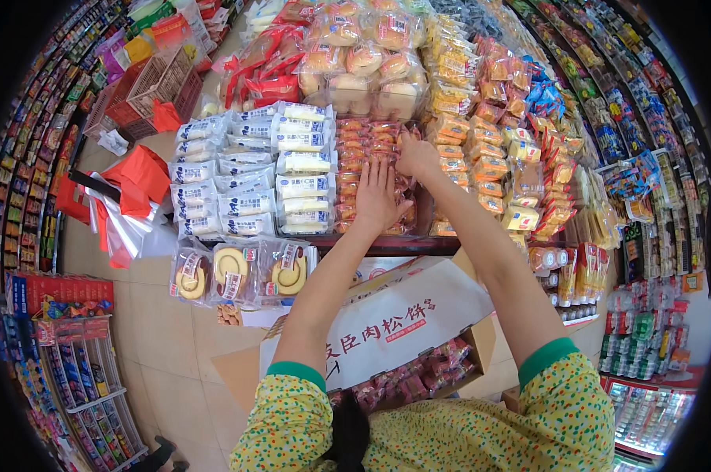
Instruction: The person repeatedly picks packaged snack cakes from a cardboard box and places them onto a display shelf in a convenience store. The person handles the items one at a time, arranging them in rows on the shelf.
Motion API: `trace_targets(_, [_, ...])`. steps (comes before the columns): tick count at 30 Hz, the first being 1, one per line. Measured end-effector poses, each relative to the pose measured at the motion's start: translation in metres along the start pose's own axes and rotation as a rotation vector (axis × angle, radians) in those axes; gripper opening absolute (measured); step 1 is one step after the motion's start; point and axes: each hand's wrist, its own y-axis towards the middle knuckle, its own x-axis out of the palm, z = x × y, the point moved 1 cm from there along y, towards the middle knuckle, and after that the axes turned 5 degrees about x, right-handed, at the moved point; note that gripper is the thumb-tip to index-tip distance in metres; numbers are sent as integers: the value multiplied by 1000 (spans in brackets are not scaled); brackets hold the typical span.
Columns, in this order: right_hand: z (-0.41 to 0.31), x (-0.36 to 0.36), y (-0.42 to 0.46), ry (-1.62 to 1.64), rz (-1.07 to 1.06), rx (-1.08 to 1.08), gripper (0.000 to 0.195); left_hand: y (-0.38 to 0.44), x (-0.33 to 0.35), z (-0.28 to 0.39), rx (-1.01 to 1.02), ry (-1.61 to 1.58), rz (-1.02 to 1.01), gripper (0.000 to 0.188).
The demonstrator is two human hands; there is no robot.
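Note:
Small red-wrapped pastries (350, 147) stand in stacked rows on the display, in front of me. My left hand (380, 197) lies flat on these packs, palm down, with the thumb spread from the fingers. At the right side of the same rows, my right hand (420, 156) reaches down with its fingertips among the packs. Whether it grips one is hidden. Under my forearms stands a cardboard carton (485, 348) with a printed white flap (414, 307) raised. More small red-wrapped packs (417, 380) fill the carton's near side.
White-wrapped breads (305, 159) are stacked left of the pastries, orange-wrapped cakes (488, 165) right. Packaged Swiss rolls (231, 271) jut from the front edge. Plastic baskets (163, 82) and red and white bags (134, 200) stand left. A wire rack (95, 395) is at lower left.

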Motion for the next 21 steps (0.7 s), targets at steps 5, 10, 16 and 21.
trace_targets(5, [-5,13,-12,-8,17,24,55,-4,5,-5,-6,-46,39,87])
trace_targets(10, [-4,20,-16,-185,127,-15,60,-3,4,-3,-8,-47,43,87])
trace_targets(16, [6,34,-14,-86,133,-109,65,-2,5,-5,-15,-23,41,86])
trace_targets(21, [11,38,-11,20,122,-104,64,-3,7,-6,-7,-27,62,85])
